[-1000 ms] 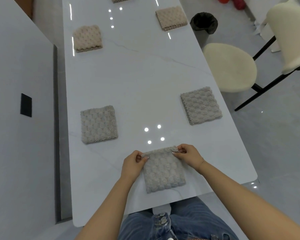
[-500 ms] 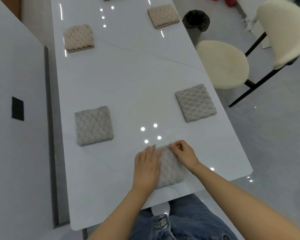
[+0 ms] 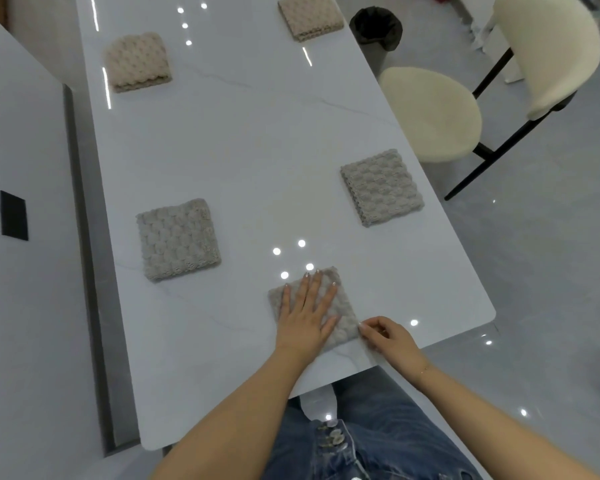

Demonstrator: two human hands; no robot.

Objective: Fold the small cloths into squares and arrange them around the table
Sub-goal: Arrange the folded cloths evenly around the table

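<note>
Left hand [image 3: 307, 315] lies flat on the near cloth [image 3: 340, 306], fingers [image 3: 317, 289] straight and slightly spread, pressing it to the bench [image 3: 257, 140]; right hand [image 3: 387, 336] sits at the cloth's near right corner, fingertips pinching its edge. Beyond the left fingers, up and to the left, a folded grey cloth [image 3: 177, 239]; up and right of the right fingers, another [image 3: 381, 187]. Two beige cloths [image 3: 137, 62] [image 3: 310, 15] lie far ahead. A stool [image 3: 430, 114] and bin [image 3: 376, 27] stand off the right side. Since half a second ago, the right hand has slid from the cloth's far edge down to that corner, and the left palm has moved fully onto the cloth.
</note>
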